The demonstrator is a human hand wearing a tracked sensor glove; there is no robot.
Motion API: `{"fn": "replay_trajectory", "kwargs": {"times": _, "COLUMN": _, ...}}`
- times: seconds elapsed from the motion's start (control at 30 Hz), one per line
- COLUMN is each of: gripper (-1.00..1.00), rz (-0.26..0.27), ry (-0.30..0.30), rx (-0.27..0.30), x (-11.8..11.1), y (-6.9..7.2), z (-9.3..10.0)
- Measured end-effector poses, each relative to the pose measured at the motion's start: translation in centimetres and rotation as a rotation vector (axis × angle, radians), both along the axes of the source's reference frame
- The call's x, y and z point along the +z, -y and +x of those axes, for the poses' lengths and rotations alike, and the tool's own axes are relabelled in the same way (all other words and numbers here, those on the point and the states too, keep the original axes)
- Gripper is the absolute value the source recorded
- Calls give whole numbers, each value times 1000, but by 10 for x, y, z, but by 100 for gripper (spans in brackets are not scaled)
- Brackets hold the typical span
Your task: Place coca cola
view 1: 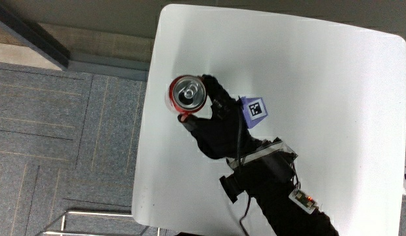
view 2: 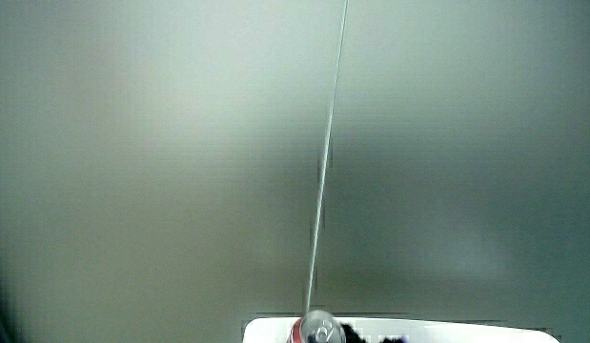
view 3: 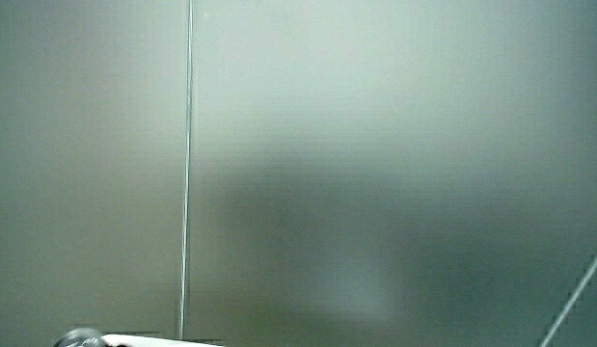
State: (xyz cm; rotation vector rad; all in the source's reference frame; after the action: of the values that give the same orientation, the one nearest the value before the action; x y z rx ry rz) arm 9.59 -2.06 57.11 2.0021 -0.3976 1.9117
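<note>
The forearm [view 1: 281,196] comes in over the white worktop [view 1: 334,98] from the person's side. It is dressed in black and has a small dark box with wires strapped on it. Next comes the hand [view 1: 219,128] in its black glove. A little cube [view 1: 253,110] with a black and white pattern sits on the back of the hand.

The fingers [view 1: 212,92] are curled round a red coca cola can [view 1: 187,96] and hold it tight. The can stands straight up, so its round silver top faces up. It sits just past the fingers, close to the worktop's edge, and the grey carpet floor [view 1: 65,131] lies past that edge. I cannot tell if the can's bottom touches the worktop or is a bit above it.

Both side views show mostly a pale wall. In a side view, the can's top [view 2: 318,331] peeks up at the worktop's rim [view 2: 447,331], with a bit of the black glove beside it.
</note>
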Motion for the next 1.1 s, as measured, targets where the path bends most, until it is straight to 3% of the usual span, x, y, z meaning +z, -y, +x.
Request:
{"fn": "replay_trajectory", "kwargs": {"times": 0.13, "gripper": 0, "rz": -56, "ry": -71, "rx": -13, "x": 16, "y": 0, "z": -1}}
{"fn": "replay_trajectory", "kwargs": {"times": 0.17, "gripper": 0, "rz": -47, "ry": -49, "rx": -13, "x": 18, "y": 1, "z": -2}}
{"fn": "replay_trajectory", "kwargs": {"times": 0.23, "gripper": 0, "rz": -48, "ry": -78, "rx": -19, "x": 23, "y": 0, "z": -1}}
{"fn": "replay_trajectory", "kwargs": {"times": 0.27, "gripper": 0, "rz": -77, "ry": -75, "rx": -21, "x": 26, "y": 0, "z": -1}}
{"fn": "replay_trajectory", "kwargs": {"times": 0.37, "gripper": 0, "rz": -78, "ry": -54, "rx": -16, "x": 28, "y": -2, "z": -2}}
{"fn": "replay_trajectory", "kwargs": {"times": 0.43, "gripper": 0, "rz": -110, "ry": -99, "rx": -17, "x": 33, "y": -2, "z": 0}}
{"fn": "replay_trajectory", "kwargs": {"times": 0.5, "gripper": 0, "rz": -72, "ry": -75, "rx": -9, "x": 37, "y": -1, "z": 1}}
{"fn": "replay_trajectory", "kwargs": {"times": 0.57, "gripper": 0, "rz": -117, "ry": -70, "rx": 6, "x": 36, "y": -3, "z": 2}}
{"fn": "replay_trajectory", "kwargs": {"times": 0.6, "gripper": 0, "rz": -91, "ry": -69, "rx": 7, "x": 39, "y": -3, "z": 2}}
{"fn": "replay_trajectory", "kwargs": {"times": 0.63, "gripper": 0, "rz": -129, "ry": -74, "rx": 12, "x": 36, "y": -5, "z": 2}}
{"fn": "replay_trajectory", "kwargs": {"times": 0.73, "gripper": 0, "rz": -116, "ry": -52, "rx": 9, "x": 36, "y": -4, "z": 1}}
{"fn": "replay_trajectory", "kwargs": {"times": 0.77, "gripper": 0, "rz": -109, "ry": -75, "rx": 9, "x": 37, "y": -4, "z": 3}}
{"fn": "replay_trajectory", "kwargs": {"times": 0.8, "gripper": 0, "rz": -139, "ry": -84, "rx": 10, "x": 36, "y": -5, "z": 3}}
{"fn": "replay_trajectory", "kwargs": {"times": 0.9, "gripper": 0, "rz": -95, "ry": -74, "rx": 8, "x": 34, "y": -5, "z": 0}}
{"fn": "replay_trajectory", "kwargs": {"times": 0.97, "gripper": 0, "rz": -104, "ry": -99, "rx": 11, "x": 38, "y": -7, "z": 1}}
{"fn": "replay_trajectory", "kwargs": {"times": 1.1, "gripper": -12, "rz": -92, "ry": -78, "rx": 28, "x": 36, "y": -7, "z": 1}}
